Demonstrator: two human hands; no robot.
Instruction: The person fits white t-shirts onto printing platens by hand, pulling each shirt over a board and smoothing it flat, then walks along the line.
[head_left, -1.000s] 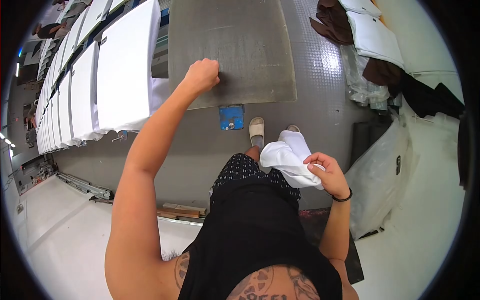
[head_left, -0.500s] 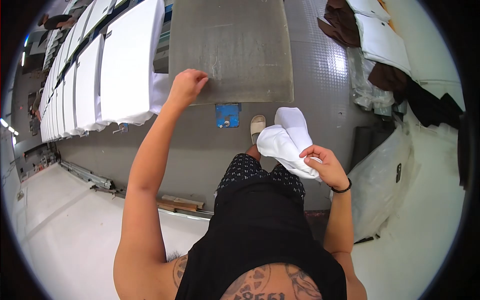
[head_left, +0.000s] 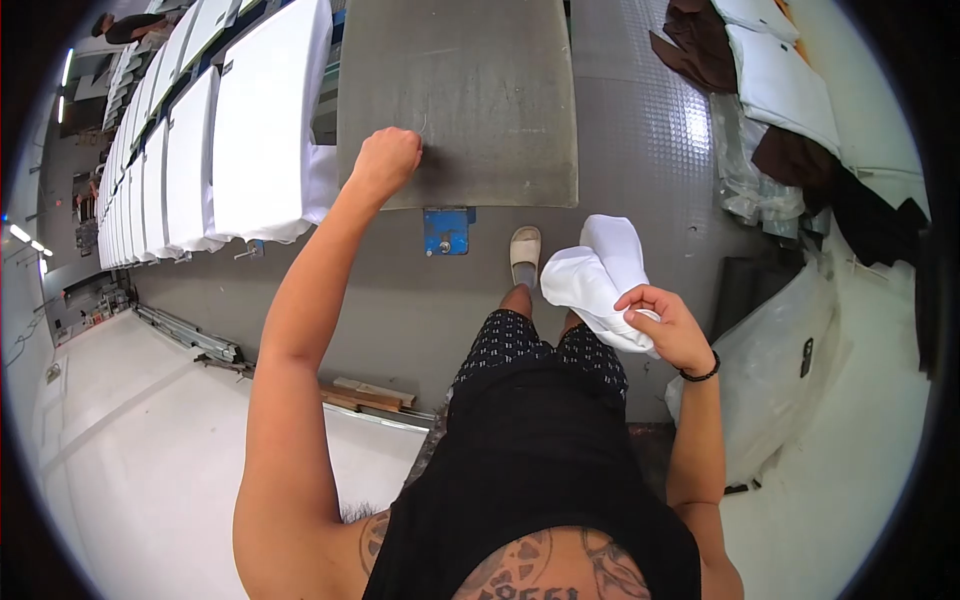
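Note:
My right hand (head_left: 672,328) is closed on a bunched white cloth (head_left: 596,280), pinching its near end between thumb and fingers. The folded cloth hangs in front of my right thigh, over the floor. Over the near left part of a flat grey board (head_left: 480,110) is my left hand (head_left: 390,160), its fingers curled together. Whether anything is between those fingertips is hidden. A thin pale curved line, a thread or a mark, shows on the board just beyond them. A blue metal bracket (head_left: 446,232) sits under the board's near edge.
A row of boards covered in white cloth (head_left: 265,120) runs along the left. Brown cloth (head_left: 690,45), folded white cloth (head_left: 785,90) and clear plastic bags (head_left: 750,180) lie on the right. A plastic sheet (head_left: 770,370) leans there. Wood strips (head_left: 370,395) lie behind me at left.
My left hand has moved slightly right over the board and its fingers have curled in more. The view has shifted a little; my right hand still holds the white cloth.

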